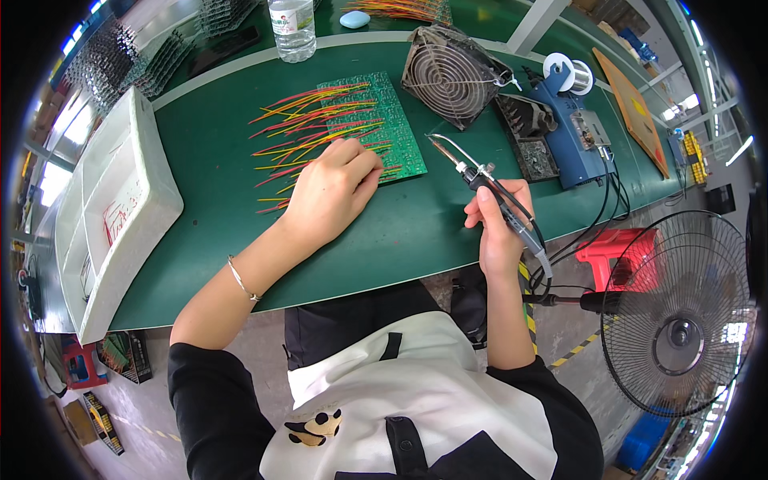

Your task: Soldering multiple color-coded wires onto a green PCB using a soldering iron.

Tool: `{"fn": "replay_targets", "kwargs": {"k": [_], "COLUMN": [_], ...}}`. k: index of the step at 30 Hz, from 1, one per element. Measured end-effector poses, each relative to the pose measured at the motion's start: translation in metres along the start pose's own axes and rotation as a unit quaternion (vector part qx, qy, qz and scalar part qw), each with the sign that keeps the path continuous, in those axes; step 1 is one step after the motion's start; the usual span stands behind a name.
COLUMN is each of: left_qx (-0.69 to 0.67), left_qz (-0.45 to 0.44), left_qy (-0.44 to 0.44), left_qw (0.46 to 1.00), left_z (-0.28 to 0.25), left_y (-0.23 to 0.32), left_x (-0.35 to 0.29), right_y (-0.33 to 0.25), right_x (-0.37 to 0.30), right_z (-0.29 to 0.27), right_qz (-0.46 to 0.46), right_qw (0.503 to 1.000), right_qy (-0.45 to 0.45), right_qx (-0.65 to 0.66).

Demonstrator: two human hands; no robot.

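Observation:
A green circuit board [410,152] lies on the bench, with rows of red and yellow wires [292,145] sticking out over its left side. My left hand [334,186] rests at the board's lower part, its fingers curled in among the wires. Its fingertips are mostly hidden, so I cannot make out what they pinch. In my right hand [502,220] is a soldering iron [498,197] with a thin curved metal tube fixed along it. The iron's tip points up and left, apart from the board's right edge.
Behind the board stand a square fan [450,76] and a water bottle [293,30]. To the right sit a blue soldering station [570,132] with a solder spool [569,74] and trailing cables. A white divided tray [152,188] lies at left. A round floor fan [678,314] stands at lower right.

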State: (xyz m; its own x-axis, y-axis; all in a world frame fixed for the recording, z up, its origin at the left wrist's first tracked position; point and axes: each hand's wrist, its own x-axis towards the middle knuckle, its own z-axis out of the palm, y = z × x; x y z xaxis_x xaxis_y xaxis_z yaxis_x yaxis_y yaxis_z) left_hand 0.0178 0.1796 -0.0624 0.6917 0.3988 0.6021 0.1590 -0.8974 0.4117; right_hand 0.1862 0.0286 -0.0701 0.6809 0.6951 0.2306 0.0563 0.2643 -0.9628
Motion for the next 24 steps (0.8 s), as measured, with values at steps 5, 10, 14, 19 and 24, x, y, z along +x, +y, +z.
{"fn": "replay_targets", "kwargs": {"k": [5, 10, 14, 19, 24], "left_qx": [0.0, -0.005, -0.014, -0.014, 0.008], "left_qz": [-0.019, -0.025, -0.045, -0.048, -0.034], "left_qy": [-0.005, -0.008, -0.011, -0.016, -0.014], "left_qw": [1.0, 1.0, 0.999, 0.999, 0.999], "left_z": [-0.001, -0.001, -0.001, 0.001, -0.003], "left_y": [0.0, -0.001, 0.002, 0.0, 0.003], "left_x": [-0.001, -0.001, 0.0, -0.001, 0.001], "right_y": [-0.001, -0.004, -0.006, -0.004, -0.005], "right_x": [-0.004, -0.015, -0.014, -0.015, -0.015], "right_z": [-0.002, 0.0, 0.0, 0.001, 0.0], "right_qz": [0.004, 0.002, 0.01, 0.007, 0.006], "right_qw": [1.0, 0.999, 1.0, 1.0, 0.999], "right_qy": [-0.018, -0.028, -0.023, -0.024, -0.034], "right_qx": [-0.005, -0.015, 0.001, 0.001, -0.001]}}
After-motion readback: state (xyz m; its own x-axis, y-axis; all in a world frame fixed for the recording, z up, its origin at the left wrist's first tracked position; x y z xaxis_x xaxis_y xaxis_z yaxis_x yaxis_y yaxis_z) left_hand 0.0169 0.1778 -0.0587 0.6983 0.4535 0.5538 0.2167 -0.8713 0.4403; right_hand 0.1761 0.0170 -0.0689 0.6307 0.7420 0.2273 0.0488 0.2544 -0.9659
